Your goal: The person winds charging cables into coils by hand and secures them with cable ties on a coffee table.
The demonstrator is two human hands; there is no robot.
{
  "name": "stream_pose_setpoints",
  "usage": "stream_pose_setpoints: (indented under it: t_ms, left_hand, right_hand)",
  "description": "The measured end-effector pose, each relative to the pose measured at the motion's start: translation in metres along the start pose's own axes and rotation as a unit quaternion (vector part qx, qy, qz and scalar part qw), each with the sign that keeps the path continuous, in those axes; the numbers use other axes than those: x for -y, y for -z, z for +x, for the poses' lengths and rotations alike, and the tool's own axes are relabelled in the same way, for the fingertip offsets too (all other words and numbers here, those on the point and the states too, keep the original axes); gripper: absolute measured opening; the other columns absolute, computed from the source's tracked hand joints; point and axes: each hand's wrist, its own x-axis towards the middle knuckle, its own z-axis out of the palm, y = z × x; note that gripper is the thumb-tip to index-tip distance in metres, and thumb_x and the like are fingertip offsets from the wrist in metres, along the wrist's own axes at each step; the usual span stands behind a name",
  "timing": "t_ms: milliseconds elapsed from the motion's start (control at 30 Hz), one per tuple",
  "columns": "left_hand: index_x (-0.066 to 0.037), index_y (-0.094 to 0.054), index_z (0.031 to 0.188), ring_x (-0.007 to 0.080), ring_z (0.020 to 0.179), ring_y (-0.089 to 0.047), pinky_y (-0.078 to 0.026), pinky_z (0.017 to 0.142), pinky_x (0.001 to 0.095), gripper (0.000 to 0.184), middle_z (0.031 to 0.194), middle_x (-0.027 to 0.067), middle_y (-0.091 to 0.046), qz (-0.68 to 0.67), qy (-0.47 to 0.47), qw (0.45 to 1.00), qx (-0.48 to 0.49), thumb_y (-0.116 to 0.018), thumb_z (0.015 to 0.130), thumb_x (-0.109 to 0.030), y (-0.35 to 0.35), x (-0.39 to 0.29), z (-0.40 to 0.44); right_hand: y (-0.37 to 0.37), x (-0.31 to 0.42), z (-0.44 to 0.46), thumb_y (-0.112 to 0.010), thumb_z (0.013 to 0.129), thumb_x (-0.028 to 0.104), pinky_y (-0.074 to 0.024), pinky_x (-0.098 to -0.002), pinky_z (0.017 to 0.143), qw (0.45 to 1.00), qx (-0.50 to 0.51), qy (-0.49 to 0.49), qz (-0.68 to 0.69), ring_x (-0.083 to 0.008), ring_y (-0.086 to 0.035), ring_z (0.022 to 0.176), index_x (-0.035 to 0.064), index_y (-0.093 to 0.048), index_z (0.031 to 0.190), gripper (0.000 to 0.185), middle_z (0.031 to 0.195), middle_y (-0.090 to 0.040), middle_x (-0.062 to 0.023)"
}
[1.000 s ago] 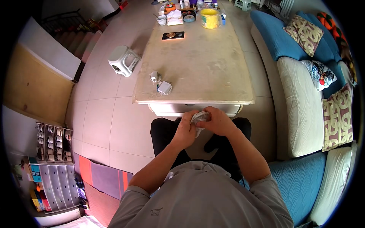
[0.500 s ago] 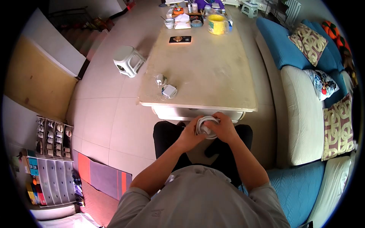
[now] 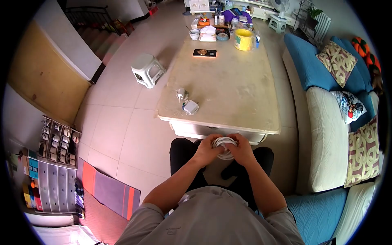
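Between my two hands, just in front of the table's near edge and above my knees, is a coiled white cable (image 3: pixel 223 141). My left hand (image 3: pixel 207 150) is closed on the coil's left side. Closed on its right side is my right hand (image 3: pixel 241 150); both thumbs press in toward the middle, where they hide part of the coil. On the near left of the table (image 3: pixel 228 94) lie two white chargers, a smaller one (image 3: pixel 181 94) and a larger one (image 3: pixel 190 107), each with a cable.
Farther back on the table are a phone (image 3: pixel 204 53), a tissue pack (image 3: pixel 208 34) and a yellow container (image 3: pixel 244 39). A white stool (image 3: pixel 148 70) stands left of the table. Along the right runs a sofa (image 3: pixel 326 139) with cushions.
The view has tilted and shifted, so the table appears lower and farther right. Both hands have turned the cable coil, which now shows flatter between them.
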Motion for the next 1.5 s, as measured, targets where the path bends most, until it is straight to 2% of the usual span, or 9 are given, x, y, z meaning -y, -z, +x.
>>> stream_pose_setpoints:
  t_ms: [233, 367, 600, 700, 800, 1067, 1267, 1400, 1500]
  left_hand:
    - [0.003, -0.049, 0.12, 0.015, 0.097, -0.058, -0.048, 0.085, 0.0273, 0.045, 0.107, 0.009, -0.059, 0.004, 0.019, 0.999, 0.05, -0.066, 0.079, -0.005, 0.006, 0.012, 0.002]
    - [0.002, -0.045, 0.124, 0.0152, 0.094, -0.059, -0.051, 0.08, 0.0268, 0.043, 0.106, 0.0087, -0.058, -0.225, 0.035, 0.973, 0.021, -0.062, 0.085, -0.004, 0.002, 0.031, 0.008]
    - [0.001, -0.052, 0.122, 0.011, 0.077, -0.057, -0.049, 0.067, 0.0253, 0.043, 0.095, 0.0074, -0.062, -0.08, 0.002, 0.994, -0.076, -0.065, 0.086, -0.018, -0.002, 0.029, 0.009]
    - [0.001, -0.049, 0.125, 0.0114, 0.077, -0.058, -0.049, 0.066, 0.0257, 0.048, 0.095, 0.0079, -0.062, -0.295, 0.079, 0.951, -0.056, -0.067, 0.085, -0.019, -0.008, 0.019, 0.003]
    - [0.001, -0.047, 0.127, 0.0121, 0.081, -0.059, -0.05, 0.068, 0.0264, 0.051, 0.096, 0.008, -0.062, -0.047, 0.014, 0.998, -0.049, -0.067, 0.085, -0.02, -0.004, 0.035, 0.005]
    - [0.003, -0.039, 0.131, 0.0189, 0.095, -0.059, -0.051, 0.081, 0.0306, 0.058, 0.116, 0.0139, -0.056, 0.039, -0.006, 0.998, -0.045, -0.066, 0.086, -0.021, 0.015, 0.07, 0.029]
    - [0.005, -0.039, 0.129, 0.0372, 0.116, -0.048, -0.04, 0.099, 0.0417, 0.068, 0.126, 0.0262, -0.047, 0.245, -0.068, 0.924, -0.286, -0.072, 0.076, -0.022, 0.097, 0.07, 0.088]
    - [0.004, -0.051, 0.121, 0.0369, 0.114, -0.05, -0.041, 0.098, 0.0419, 0.072, 0.12, 0.0246, -0.054, 0.247, 0.078, 0.911, -0.32, -0.07, 0.07, -0.044, 0.144, 0.057, 0.158]
    - [0.006, -0.051, 0.122, 0.0336, 0.112, -0.055, -0.044, 0.095, 0.0385, 0.083, 0.12, 0.024, -0.056, 0.332, 0.152, 0.896, -0.252, -0.072, 0.065, -0.05, 0.145, 0.044, 0.175]
  right_hand:
    - [0.002, -0.008, -0.002, -0.056, 0.089, 0.014, -0.0475, -0.0292, 0.08, 0.997, 0.038, -0.027, 0.056, -0.0162, -0.06, 0.089, -0.0042, -0.058, 0.108, 0.026, 0.097, -0.065, -0.012]
    - [-0.005, -0.017, -0.003, -0.055, 0.092, 0.017, -0.047, -0.0293, 0.081, 0.992, 0.012, -0.045, 0.114, -0.0155, -0.058, 0.09, -0.0033, -0.056, 0.113, 0.029, 0.099, -0.063, -0.011]
    - [-0.004, -0.007, -0.007, -0.06, 0.088, 0.022, -0.0475, -0.0268, 0.064, 0.997, 0.017, -0.035, 0.074, -0.0116, -0.056, 0.078, -0.001, -0.054, 0.115, 0.036, 0.094, -0.062, -0.0067]
    - [-0.002, -0.01, -0.008, -0.063, 0.085, 0.019, -0.0479, -0.0288, 0.07, 0.998, 0.005, -0.046, 0.039, -0.0145, -0.058, 0.083, -0.0022, -0.053, 0.116, 0.039, 0.098, -0.062, -0.0097]
    - [-0.003, -0.007, -0.006, -0.065, 0.082, 0.017, -0.0483, -0.0319, 0.081, 0.997, 0.0, -0.069, 0.039, -0.0194, -0.061, 0.092, -0.0044, -0.053, 0.117, 0.043, 0.104, -0.063, -0.0147]
    - [-0.005, -0.047, -0.005, -0.059, 0.088, 0.017, -0.0525, -0.0303, 0.07, 0.976, 0.047, -0.145, 0.157, -0.0184, -0.062, 0.088, -0.0021, -0.052, 0.118, 0.036, 0.103, -0.063, -0.0118]
    - [-0.001, -0.06, -0.005, -0.054, 0.092, 0.017, -0.0547, -0.0297, 0.06, 0.927, 0.029, -0.205, 0.312, -0.0159, -0.063, 0.081, 0.0016, -0.052, 0.116, 0.028, 0.101, -0.062, -0.0085]
    - [0.002, -0.055, 0.011, -0.053, 0.092, 0.016, -0.0545, -0.03, 0.06, 0.917, 0.025, -0.228, 0.326, -0.0165, -0.063, 0.08, 0.002, -0.051, 0.117, 0.029, 0.101, -0.061, -0.0083]
    - [0.001, -0.057, 0.023, -0.054, 0.092, 0.015, -0.0538, -0.0299, 0.059, 0.914, 0.011, -0.235, 0.332, -0.0165, -0.063, 0.08, 0.0024, -0.051, 0.117, 0.029, 0.1, -0.061, -0.0081]
